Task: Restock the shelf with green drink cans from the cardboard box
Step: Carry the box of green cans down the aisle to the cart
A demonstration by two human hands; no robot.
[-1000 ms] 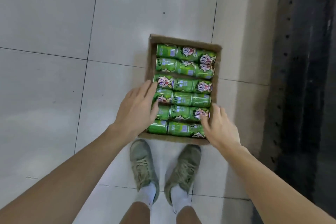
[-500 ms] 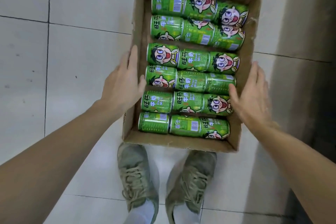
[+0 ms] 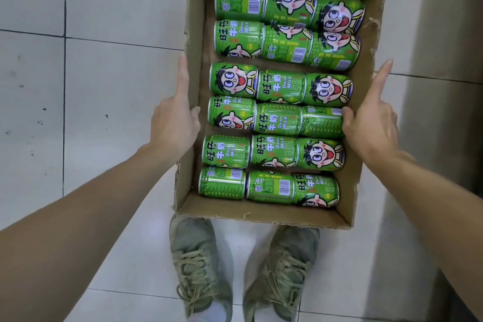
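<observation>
Both hands are clasping the cardboard box point(image 3: 194, 81) from opposite sides. A left hand point(image 3: 173, 123) is lying flat against the outside of the left wall, fingers stretched along it and thumb hooking over the rim. A right hand point(image 3: 371, 123) is doing the mirror of this on the right wall, index finger pointing along the rim, thumb reaching inside and touching the side of a can. Whether the lower fingers are curling under the box cannot be told, as the walls are hiding them.

Inside the box, green drink cans point(image 3: 277, 120) are lying on their sides in six rows of three, filling the floor wall to wall. Each can's long axis is running left to right, from one hand toward the other, while the box's own long axis is running away from the person. The cans are sitting directly between the two grips, with both hands at about the fourth row from the far end, so neither hand is clearly nearer to the load.

Judging from this, the box is being carried or lifted as a whole, and no can is being picked out yet. No shelf is showing clearly; a dark vertical surface is standing at the right edge of the view.

Below the box's near edge, a pair of grey-green sneakers point(image 3: 201, 266) is standing on a pale tiled floor point(image 3: 78, 86).
</observation>
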